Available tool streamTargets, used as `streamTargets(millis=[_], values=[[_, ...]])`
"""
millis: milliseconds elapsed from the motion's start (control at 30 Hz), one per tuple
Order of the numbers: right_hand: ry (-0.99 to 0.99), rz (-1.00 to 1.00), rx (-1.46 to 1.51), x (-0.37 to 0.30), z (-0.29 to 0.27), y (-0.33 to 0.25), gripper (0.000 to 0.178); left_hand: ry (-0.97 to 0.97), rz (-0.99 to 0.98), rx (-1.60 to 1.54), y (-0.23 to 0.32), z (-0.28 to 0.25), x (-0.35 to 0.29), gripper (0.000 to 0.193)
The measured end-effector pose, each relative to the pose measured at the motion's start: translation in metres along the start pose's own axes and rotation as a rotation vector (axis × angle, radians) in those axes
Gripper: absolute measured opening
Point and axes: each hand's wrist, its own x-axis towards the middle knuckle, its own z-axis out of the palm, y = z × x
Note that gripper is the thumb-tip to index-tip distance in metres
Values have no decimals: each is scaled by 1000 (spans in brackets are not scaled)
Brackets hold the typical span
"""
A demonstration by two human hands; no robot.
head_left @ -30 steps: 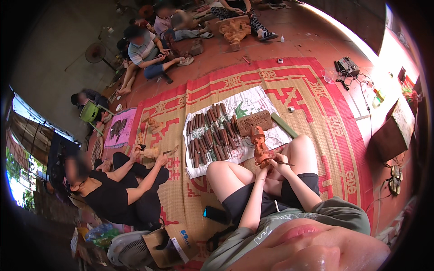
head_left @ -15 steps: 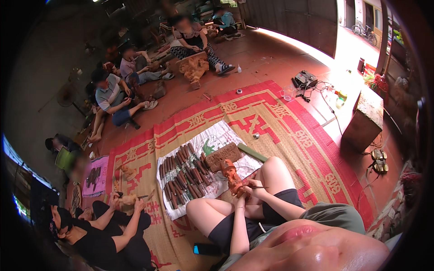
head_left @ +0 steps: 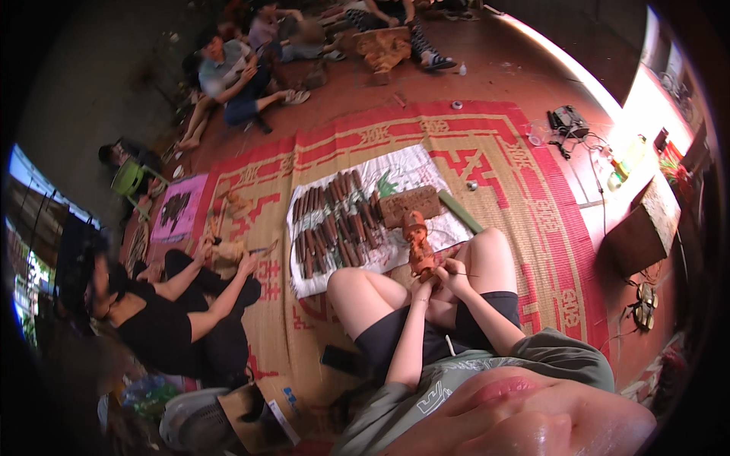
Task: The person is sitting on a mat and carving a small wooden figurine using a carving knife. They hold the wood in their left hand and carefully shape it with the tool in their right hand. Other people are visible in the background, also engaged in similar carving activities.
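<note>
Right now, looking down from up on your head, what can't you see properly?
All in the head view:
Lower end of the carved figure: hidden by the left hand and right hand.
Tip of the thin tool in the right hand: too small and blurred.
Head of the person in patterned trousers: cut off by the upper edge.

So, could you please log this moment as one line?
left hand: holds carved figure; right hand: holds thin tool; brown tools: on white cloth
</note>
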Motion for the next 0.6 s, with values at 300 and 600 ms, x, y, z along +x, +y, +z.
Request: streamTargets(millis=[300,600], values=[[62,-99,-295,-3,10,-36,16,-70,1,-123,-5,-6,8,25],[120,-139,-294,3,5,-19,16,-44,15,-161,5,3,-2,23]])
